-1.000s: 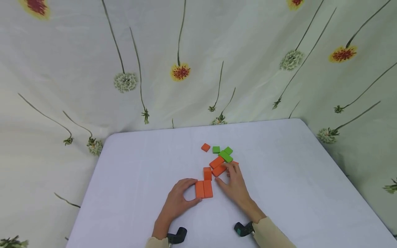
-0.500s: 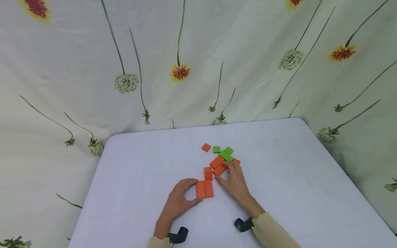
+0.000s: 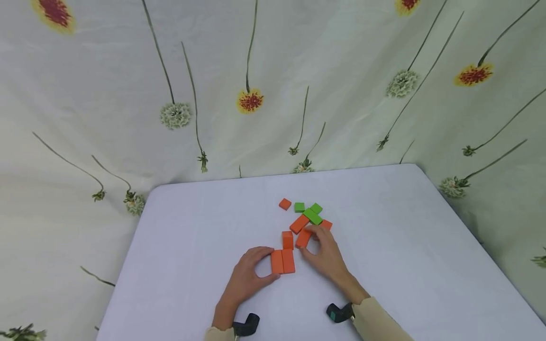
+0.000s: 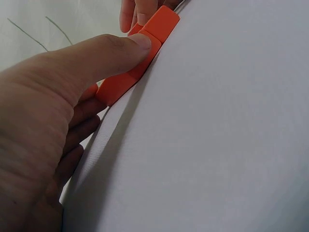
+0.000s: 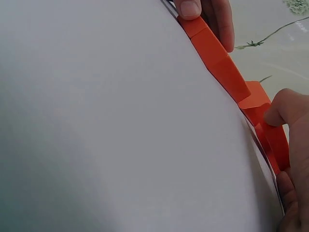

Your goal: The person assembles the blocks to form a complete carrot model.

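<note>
My left hand holds an orange block by its two ends, thumb at the near end and fingers at the far one. A second orange block lies along its right side. In the left wrist view the left thumb presses against orange block surfaces. My right hand pinches another orange block lengthwise between thumb and fingertips, its far end partly covered. An upright-looking orange block stands between, just beyond the paired blocks. In the right wrist view the right thumb touches the pinched block.
Beyond the right hand lie an orange block, a green block and a partly hidden orange block. Two small green pieces and a small orange one sit farther back on the white table. Flowered cloth hangs behind.
My right hand has closed on the orange block and turned it steeper, pulling it slightly apart from the orange block beyond it. The left hand keeps its hold.
</note>
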The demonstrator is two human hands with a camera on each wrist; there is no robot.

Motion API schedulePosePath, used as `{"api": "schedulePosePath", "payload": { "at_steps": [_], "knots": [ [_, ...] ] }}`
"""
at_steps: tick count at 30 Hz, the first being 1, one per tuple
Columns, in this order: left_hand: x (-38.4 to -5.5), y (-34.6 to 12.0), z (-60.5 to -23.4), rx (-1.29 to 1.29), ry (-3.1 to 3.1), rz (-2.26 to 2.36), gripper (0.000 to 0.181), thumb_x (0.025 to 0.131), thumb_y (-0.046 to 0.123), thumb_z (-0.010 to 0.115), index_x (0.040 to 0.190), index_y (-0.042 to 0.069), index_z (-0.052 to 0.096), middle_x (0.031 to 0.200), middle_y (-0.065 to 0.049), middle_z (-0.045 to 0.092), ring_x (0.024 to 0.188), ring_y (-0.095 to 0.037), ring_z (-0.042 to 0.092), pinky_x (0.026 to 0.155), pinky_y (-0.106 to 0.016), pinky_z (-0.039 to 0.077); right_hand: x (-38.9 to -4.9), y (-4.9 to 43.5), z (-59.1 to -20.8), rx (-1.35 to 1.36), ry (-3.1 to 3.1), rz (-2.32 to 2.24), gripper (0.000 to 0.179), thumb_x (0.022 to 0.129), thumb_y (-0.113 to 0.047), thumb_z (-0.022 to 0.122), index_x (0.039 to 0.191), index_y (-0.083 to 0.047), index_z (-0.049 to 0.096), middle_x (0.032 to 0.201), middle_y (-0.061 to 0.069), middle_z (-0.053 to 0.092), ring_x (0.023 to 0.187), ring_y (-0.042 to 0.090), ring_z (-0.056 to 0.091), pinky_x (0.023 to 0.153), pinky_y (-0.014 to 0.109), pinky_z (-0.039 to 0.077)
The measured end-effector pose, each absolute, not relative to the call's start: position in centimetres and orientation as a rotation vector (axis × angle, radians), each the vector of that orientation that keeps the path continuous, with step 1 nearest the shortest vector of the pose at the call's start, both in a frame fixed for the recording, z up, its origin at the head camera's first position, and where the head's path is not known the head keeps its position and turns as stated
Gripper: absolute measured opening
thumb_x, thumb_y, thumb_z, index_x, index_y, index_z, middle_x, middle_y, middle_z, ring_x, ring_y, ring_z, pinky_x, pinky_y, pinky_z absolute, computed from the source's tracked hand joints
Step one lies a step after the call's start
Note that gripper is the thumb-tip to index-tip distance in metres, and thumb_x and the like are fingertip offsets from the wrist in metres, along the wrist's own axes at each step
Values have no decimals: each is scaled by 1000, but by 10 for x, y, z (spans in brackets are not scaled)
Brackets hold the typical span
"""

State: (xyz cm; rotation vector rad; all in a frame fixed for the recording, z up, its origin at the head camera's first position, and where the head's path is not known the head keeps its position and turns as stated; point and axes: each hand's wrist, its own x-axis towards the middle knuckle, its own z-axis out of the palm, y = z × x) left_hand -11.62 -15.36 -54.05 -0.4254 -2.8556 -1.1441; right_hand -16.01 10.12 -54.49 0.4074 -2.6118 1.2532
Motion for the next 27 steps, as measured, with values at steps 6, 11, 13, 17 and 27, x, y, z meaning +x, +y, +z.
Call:
{"api": "schedulePosePath", "payload": {
  "at_steps": [6,11,13,17,27],
  "knots": [
    [-117,-154,-541,-431,-2849,-1114,62,79,35,90,135,22,66,135,3,65,129,-21,58,109,-45,52,-160,104,-545,532,-2574,1285,54,85,-16,84,134,-13,62,131,1,63,116,17,61,100,35,58],
    [-117,-154,-541,-436,-2848,-1125,62,80,33,90,135,20,66,135,2,65,129,-22,58,108,-47,52,-158,108,-542,644,-2561,1313,53,85,-13,83,134,-12,61,131,-1,63,115,17,62,99,35,58],
    [-117,-153,-541,-433,-2848,-1134,62,80,33,90,136,20,66,136,1,65,130,-22,58,109,-47,52,-157,110,-542,684,-2565,1320,53,85,-11,82,134,-13,61,130,-1,63,113,16,62,98,33,58],
    [-116,-153,-542,-438,-2842,-1129,62,80,35,90,135,20,66,135,2,65,129,-22,58,108,-47,53,-155,114,-542,765,-2588,1360,54,83,-7,82,133,-15,62,132,-2,62,115,15,61,98,30,58],
    [-115,-153,-541,-440,-2829,-1085,61,80,37,90,134,21,67,133,4,66,127,-20,59,106,-47,54,-153,116,-541,863,-2691,1380,57,82,-8,79,134,-23,60,135,-8,57,119,11,56,102,28,55]
  ]
}}
